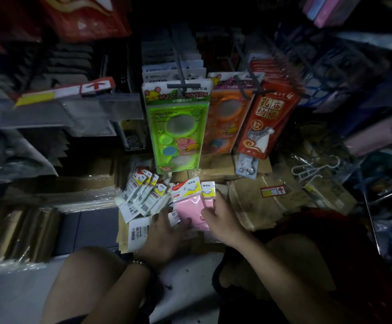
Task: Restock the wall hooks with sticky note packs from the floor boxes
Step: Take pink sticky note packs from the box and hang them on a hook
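Observation:
A pink sticky note pack point(190, 208) with a red-and-white header card lies low in the middle, above the floor boxes. My left hand point(164, 230) holds it from below left, fingers curled under its edge. My right hand point(218, 216) grips its right side, thumb on the pink face near a second yellow-headed pack point(207, 189). Several white-backed sticky note packs point(141, 195) stand fanned in a box just left. Wall hooks point(181, 69) stick out above, loaded with other goods.
A green multifunction toy pack point(178, 127), an orange one point(225, 118) and a red boxed item point(267, 120) hang from the hooks right above my hands. Wrapped cardboard boxes point(272, 202) crowd the floor on both sides. My knees frame the white floor below.

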### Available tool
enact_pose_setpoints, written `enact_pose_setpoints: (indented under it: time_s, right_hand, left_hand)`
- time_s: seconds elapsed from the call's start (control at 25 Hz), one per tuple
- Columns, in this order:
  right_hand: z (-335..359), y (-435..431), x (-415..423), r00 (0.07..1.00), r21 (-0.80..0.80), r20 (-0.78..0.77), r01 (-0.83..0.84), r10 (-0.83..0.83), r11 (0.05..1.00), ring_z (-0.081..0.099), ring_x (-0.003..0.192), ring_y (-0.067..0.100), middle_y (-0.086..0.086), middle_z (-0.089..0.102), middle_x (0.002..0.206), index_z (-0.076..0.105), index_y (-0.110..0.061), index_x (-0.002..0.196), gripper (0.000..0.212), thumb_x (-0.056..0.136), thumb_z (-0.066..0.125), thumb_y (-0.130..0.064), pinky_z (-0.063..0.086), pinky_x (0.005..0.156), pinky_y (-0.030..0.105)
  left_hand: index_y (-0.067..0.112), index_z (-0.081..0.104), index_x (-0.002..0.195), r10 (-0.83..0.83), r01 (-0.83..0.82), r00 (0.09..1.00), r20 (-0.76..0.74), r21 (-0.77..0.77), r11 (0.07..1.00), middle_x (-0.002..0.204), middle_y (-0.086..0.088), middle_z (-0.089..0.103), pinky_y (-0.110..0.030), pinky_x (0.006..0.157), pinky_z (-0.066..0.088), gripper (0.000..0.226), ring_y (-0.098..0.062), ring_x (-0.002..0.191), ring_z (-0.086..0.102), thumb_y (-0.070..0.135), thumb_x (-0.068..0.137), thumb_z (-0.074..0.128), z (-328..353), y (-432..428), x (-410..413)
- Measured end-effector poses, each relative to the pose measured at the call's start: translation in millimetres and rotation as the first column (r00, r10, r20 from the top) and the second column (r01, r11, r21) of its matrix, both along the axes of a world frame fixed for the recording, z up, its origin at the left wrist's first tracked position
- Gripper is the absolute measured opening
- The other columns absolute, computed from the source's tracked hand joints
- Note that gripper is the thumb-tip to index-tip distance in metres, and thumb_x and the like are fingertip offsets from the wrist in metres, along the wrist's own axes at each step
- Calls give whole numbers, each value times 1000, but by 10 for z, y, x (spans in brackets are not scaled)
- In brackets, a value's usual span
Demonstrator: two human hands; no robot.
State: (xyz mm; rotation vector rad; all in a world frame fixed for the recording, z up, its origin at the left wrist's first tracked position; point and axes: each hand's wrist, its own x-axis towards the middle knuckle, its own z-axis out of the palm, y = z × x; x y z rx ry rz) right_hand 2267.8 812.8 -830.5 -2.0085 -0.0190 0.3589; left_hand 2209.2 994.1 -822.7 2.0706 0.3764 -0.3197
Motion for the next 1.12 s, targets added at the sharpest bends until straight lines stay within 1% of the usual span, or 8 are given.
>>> enact_pose_setpoints:
  time_s: [0.12, 0.24, 0.4, 0.52, 0.64, 0.8, 1.0, 1.12]
  right_hand:
    - [220, 110, -245, 1000, 143, -22, 24, -21, 989, 61, 78, 13, 21, 69, 106, 54, -17, 126, 45, 81, 49, -20, 55, 78, 40]
    - [428, 172, -378, 996, 256, -84, 6, 16, 967, 65, 93, 11, 15, 71, 118, 56, -16, 125, 42, 83, 53, -21, 55, 88, 35]
    - [797, 301, -524, 999, 279, 32, -25, 17, 960, 73, 102, 14, -5, 78, 109, 67, -32, 117, 34, 86, 67, -17, 58, 94, 40]
    - [1160, 402, -624, 982, 285, 173, 19, -71, 958, 74, 96, 14, -9, 79, 104, 70, -54, 113, 56, 90, 74, -3, 63, 82, 35]
    - [1493, 528, -717, 939, 289, 325, 12, -110, 957, 75, 99, 13, -11, 78, 105, 67, -47, 131, 59, 90, 76, -5, 65, 81, 44]
    - [2004, 715, -830, 917, 317, 397, -98, -38, 943, 76, 102, 13, -10, 77, 110, 45, -45, 157, 87, 91, 78, 1, 64, 87, 36]
    - [2783, 845, -868, 822, 331, 569, -205, -22, 921, 77, 90, 13, -9, 80, 103, 67, -47, 138, 66, 93, 76, 1, 65, 79, 35]
    - [3300, 920, -730, 776, 326, 631, -256, -8, 910, 68, 71, 6, -4, 81, 93, 74, -38, 132, 55, 94, 75, 1, 54, 65, 27]
  left_hand:
    - [37, 62, 115, 47, -52, 999, -26, -282, 958, 103, -2, 68, -58, 95, 59, 36, -25, 102, 72, 53, 87, 78, -9, 51, -84]
    - [14, 60, 125, 96, -77, 995, 17, -467, 881, 95, -15, 69, -25, 72, 61, 20, -3, 79, 72, 6, 107, 57, 404, 33, -252]
    - [7, 60, 131, 148, -83, 987, 56, -613, 786, 113, -27, 76, -38, 69, 65, 30, -30, 93, 79, -6, 104, 58, 669, 141, -466]
    - [4, 59, 125, 222, -90, 967, 129, -637, 765, 111, -32, 75, -43, 65, 65, 28, -39, 88, 78, -3, 99, 68, 926, 319, -582]
    - [3, 60, 119, 300, -116, 930, 212, -607, 786, 104, -22, 80, -37, 58, 63, 36, -32, 83, 80, -1, 88, 78, 1313, 498, -691]
    - [5, 64, 114, 350, -119, 862, 368, -524, 843, 99, -17, 81, -37, 55, 62, 40, -28, 80, 78, -1, 81, 86, 1832, 701, -831]
    - [9, 69, 114, 377, -40, 777, 504, -558, 829, 101, -23, 79, -42, 63, 61, 23, -32, 77, 74, 3, 93, 76, 2591, 926, -931]
    - [19, 74, 115, 360, 31, 724, 588, -549, 835, 108, -20, 80, -37, 61, 61, 23, -32, 80, 74, 6, 96, 69, 3119, 1057, -971]
